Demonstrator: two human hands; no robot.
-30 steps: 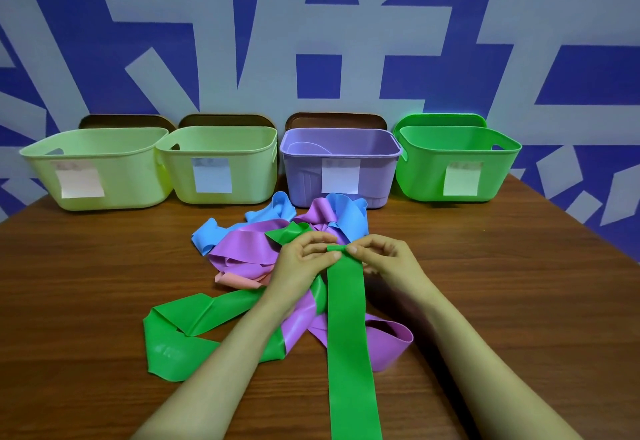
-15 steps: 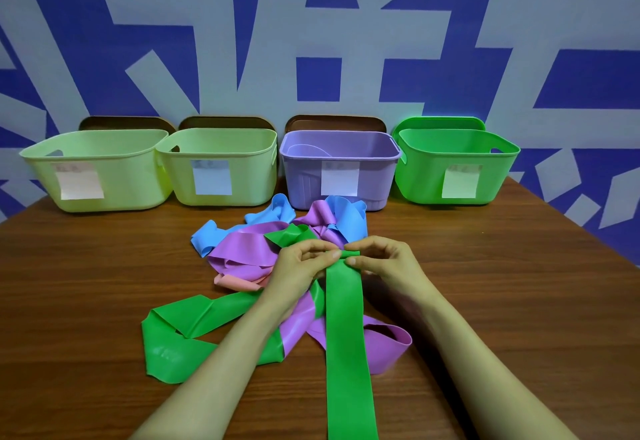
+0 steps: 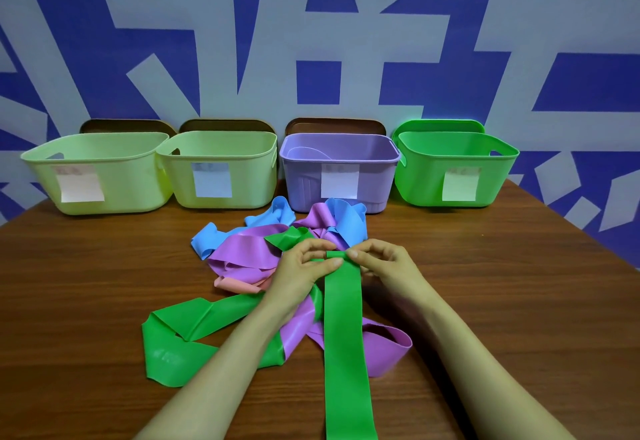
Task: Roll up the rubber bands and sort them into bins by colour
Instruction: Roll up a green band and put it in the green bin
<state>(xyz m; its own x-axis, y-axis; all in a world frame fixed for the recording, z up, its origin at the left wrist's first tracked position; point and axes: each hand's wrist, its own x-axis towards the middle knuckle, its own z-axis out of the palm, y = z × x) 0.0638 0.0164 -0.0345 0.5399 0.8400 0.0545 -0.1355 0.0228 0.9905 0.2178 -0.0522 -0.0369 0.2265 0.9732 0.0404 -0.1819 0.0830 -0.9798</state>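
Both my hands meet at the middle of the bench (image 3: 86,283). Left hand (image 3: 301,269): thumb and fingers curled, pinching the left side of the rolled end of the green band (image 3: 343,318). Right hand (image 3: 388,266): fingers curled, pinching the right side of the same roll. The roll is small and tight. The rest of this band runs flat and straight from the roll to the near edge of the bench and out of view.

Under and beyond my hands lies the loose pile. It holds a purple band (image 3: 249,249), a blue band (image 3: 207,240), a pink band (image 3: 235,283) and a second green band (image 3: 194,328) folded toward the left side. A purple loop (image 3: 388,349) lies just right of the flat strip and touches it.

Four bins stand in a row along the far edge, each with a paper label. From the left they are a pale green bin (image 3: 104,183), a second pale green bin (image 3: 221,148), the purple bin (image 3: 374,176) and the green bin (image 3: 426,176). I see no bands inside any of them.
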